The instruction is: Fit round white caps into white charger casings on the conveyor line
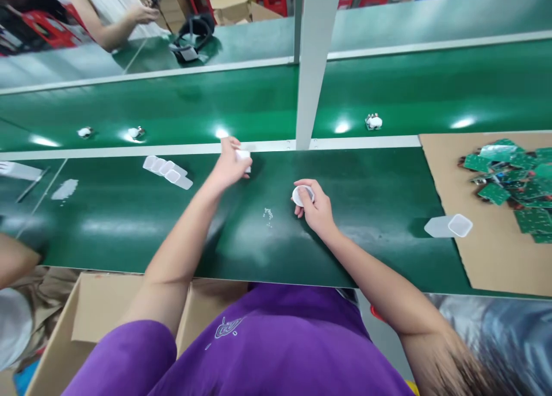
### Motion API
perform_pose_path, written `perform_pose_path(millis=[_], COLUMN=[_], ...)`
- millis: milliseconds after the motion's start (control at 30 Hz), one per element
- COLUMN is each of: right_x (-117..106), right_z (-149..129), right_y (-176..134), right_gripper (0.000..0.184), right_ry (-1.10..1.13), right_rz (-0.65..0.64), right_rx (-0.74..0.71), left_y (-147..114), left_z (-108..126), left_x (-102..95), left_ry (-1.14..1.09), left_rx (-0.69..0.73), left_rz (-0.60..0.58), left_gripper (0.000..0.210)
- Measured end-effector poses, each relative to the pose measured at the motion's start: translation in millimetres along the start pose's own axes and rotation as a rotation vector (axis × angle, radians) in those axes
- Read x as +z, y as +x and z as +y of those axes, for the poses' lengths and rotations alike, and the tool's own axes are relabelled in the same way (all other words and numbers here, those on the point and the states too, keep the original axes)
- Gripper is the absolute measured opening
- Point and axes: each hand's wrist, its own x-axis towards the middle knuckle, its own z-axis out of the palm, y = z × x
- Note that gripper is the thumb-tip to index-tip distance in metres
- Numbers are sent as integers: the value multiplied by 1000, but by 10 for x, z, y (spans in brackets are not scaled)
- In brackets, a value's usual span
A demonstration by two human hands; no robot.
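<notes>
My left hand [232,165] is closed around a small white box-like piece [244,156], near the far edge of the green table. In my right hand [317,203] is a round white disc-shaped piece [302,196], pinched with the thumb across its face. Between the hands, a little nearer to me, lies a scatter of tiny white bits [268,216]. Several translucent white plastic cups [168,170] lie in an overlapping row left of my left hand. Another translucent cup [448,226] lies on the right, at the cardboard's edge.
Green circuit boards [513,177] are heaped on a cardboard sheet [448,154] at the right. A white post [314,68] rises at the far table edge. Beyond it, small white-and-metal parts [373,121] sit on the green belt [409,91]. Another person's hand [144,14] shows at the upper left.
</notes>
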Motion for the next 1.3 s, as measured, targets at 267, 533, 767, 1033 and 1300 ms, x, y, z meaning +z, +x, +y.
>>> perform_pose_path(millis=[267,533,767,1033,1300], right_x=[14,-55,-305,-436,-476], right_z=[-37,-61,-424,-762,-763], right_y=[-26,112,150,-127,-133], right_gripper=[32,30,33,18,23], right_ry=[-132,-7,374,270,213], right_rz=[-100,-81,-1,12,-30], right_rx=[-18,79,49,-146,-148], left_y=[1214,767,-586,-982,-1012], left_z=[323,745,959,945,995], left_x=[-320,-30,428,551,544], left_ry=[584,35,-497,-575,-504], left_rx=[-127,-70,-9,-117,-1], left_rz=[56,-189,-575,-690,-661], left_gripper=[31,30,47,45,45])
